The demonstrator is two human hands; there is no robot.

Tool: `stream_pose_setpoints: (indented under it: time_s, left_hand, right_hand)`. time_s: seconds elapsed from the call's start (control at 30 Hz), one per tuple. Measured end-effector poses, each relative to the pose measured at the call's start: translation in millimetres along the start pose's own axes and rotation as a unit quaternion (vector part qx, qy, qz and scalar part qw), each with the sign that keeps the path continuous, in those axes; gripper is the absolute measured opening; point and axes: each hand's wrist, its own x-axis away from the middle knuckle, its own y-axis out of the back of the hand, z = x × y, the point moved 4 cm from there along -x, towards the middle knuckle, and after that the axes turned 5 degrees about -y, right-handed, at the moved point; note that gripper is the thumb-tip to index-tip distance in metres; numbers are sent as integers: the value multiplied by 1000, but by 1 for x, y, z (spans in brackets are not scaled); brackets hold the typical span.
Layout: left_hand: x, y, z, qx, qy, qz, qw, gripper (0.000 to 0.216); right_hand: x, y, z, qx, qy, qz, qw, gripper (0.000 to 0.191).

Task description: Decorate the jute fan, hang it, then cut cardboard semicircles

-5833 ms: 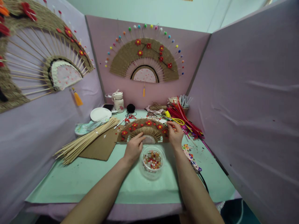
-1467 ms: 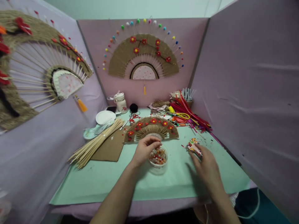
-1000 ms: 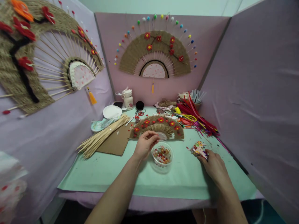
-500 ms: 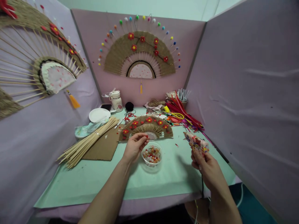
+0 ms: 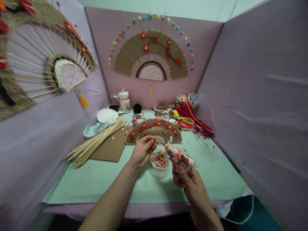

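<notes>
Pinching a red piece (image 5: 154, 140) near the tub (image 5: 158, 173), the left hand (image 5: 143, 150) is apparently keeping it exposed to the glue gun (image 5: 180, 158), which the right hand (image 5: 190, 183) is gripping; the fan (image 5: 154, 131) is resting beyond.

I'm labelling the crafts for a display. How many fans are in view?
3: one fan on the left wall, cut off by the picture's edge; a second fan on the back wall; a third fan on the table, partly hidden by the left hand.
</notes>
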Motion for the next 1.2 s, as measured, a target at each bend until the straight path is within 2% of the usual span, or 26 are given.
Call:
stream_pose_setpoints:
  time_s: [0.37, 1.2]
  left_hand:
    - [2, -3, 3, 3, -10, 0, 1000, 38]
    - [2, -2, 6, 23, -1, 0, 1000, 37]
  right_hand:
    - [-4, -25, 4, 33, -3, -39, 999, 51]
    - [-8, -28, 1, 97, -3, -52, 994, 56]
